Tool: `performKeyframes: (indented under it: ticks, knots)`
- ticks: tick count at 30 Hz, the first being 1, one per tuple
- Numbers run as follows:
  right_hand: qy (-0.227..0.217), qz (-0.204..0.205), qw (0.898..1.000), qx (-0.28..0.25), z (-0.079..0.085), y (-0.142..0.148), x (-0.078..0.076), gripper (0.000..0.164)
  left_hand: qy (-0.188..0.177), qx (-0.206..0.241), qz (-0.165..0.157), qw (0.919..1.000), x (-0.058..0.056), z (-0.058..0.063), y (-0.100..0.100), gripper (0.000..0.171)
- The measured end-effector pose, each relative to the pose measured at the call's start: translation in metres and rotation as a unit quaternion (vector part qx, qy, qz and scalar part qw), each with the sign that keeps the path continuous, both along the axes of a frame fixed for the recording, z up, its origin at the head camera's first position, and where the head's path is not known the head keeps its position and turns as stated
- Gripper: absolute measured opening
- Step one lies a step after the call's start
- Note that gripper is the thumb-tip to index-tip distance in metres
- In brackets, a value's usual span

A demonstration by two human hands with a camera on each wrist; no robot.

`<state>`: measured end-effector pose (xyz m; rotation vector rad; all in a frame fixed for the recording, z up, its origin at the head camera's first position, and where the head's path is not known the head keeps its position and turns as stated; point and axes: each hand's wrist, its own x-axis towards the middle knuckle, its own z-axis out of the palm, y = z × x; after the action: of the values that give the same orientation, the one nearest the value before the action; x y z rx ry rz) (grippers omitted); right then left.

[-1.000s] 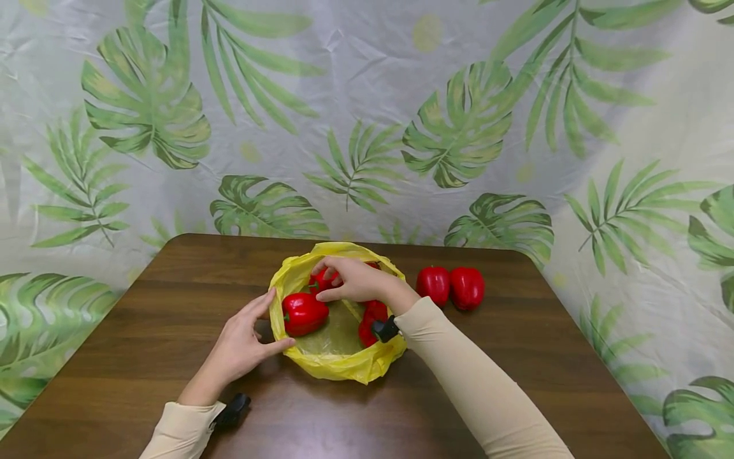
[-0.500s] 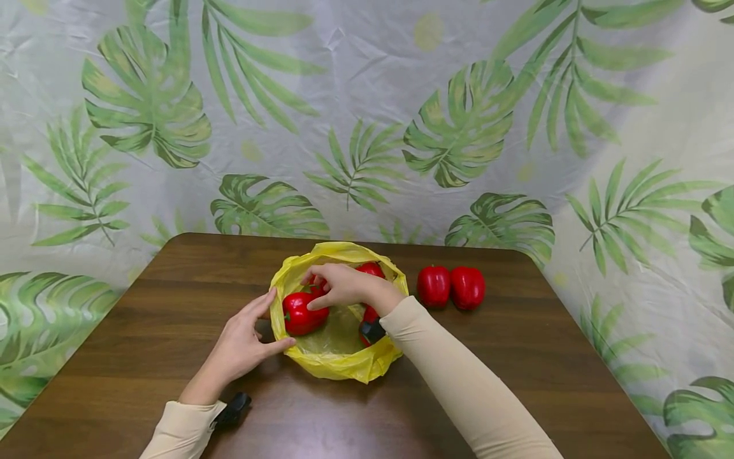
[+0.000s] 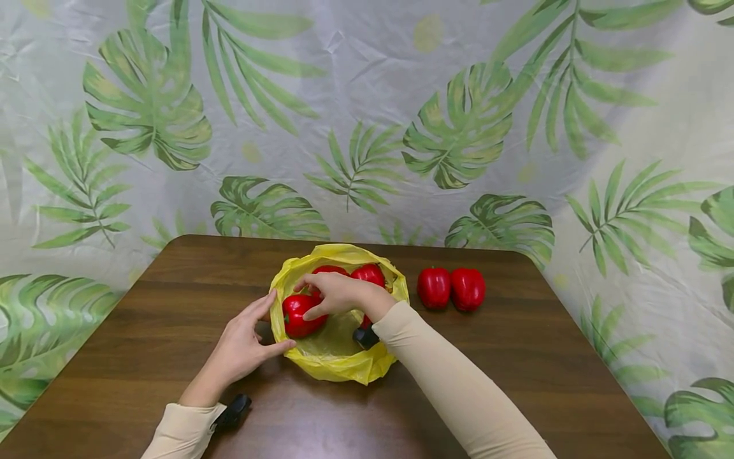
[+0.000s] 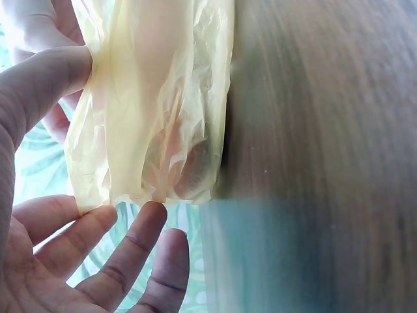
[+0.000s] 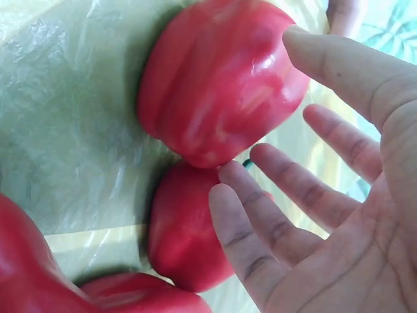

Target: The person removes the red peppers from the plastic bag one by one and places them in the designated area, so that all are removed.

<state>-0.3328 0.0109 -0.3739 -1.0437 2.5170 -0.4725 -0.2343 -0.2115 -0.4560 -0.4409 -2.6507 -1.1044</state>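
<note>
A yellow plastic bag (image 3: 338, 370) stands wide open on the table with several red bell peppers inside. My left hand (image 3: 237, 344) spreads its fingers along the bag's left side, the thumb at the rim; the left wrist view shows fingertips (image 4: 156, 215) against the crinkled plastic. Inside the bag, my right hand (image 3: 338, 293) reaches over the left bell pepper (image 3: 298, 319). In the right wrist view the thumb tip overlaps that pepper (image 5: 221, 85), while the other fingers are extended and spread beside a second pepper (image 5: 186, 228). Another pepper (image 3: 369, 274) lies at the bag's back right.
Two more red bell peppers, a left one (image 3: 434, 288) and a right one (image 3: 467, 289), sit side by side on the brown wooden table (image 3: 550, 357), right of the bag. Behind the table hangs a leaf-patterned cloth (image 3: 367, 95).
My right hand has moved left and a little toward me inside the bag, from the back pepper to over the left pepper. My left hand has stayed at the bag's side.
</note>
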Motion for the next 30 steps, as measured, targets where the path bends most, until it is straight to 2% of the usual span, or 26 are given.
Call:
performKeyframes:
  ticks: [6, 17, 30]
  knots:
    - [0.007, -0.002, 1.000, 0.012, -0.0005, -0.0002, 0.0006, 0.059, 0.000, -0.001, 0.000, 1.0000, 0.0003, -0.0001, 0.0005, 0.102]
    - [-0.030, -0.016, 0.999, 0.021, 0.0010, 0.0026, -0.0026, 0.058, -0.007, -0.010, 0.004, 0.9999, 0.0017, 0.0015, 0.0001, 0.102]
    - [-0.069, -0.024, 0.997, 0.027, -0.0041, 0.0036, 0.0004, 0.076, -0.003, -0.012, 0.000, 0.9999, 0.0008, -0.0007, -0.0002, 0.102]
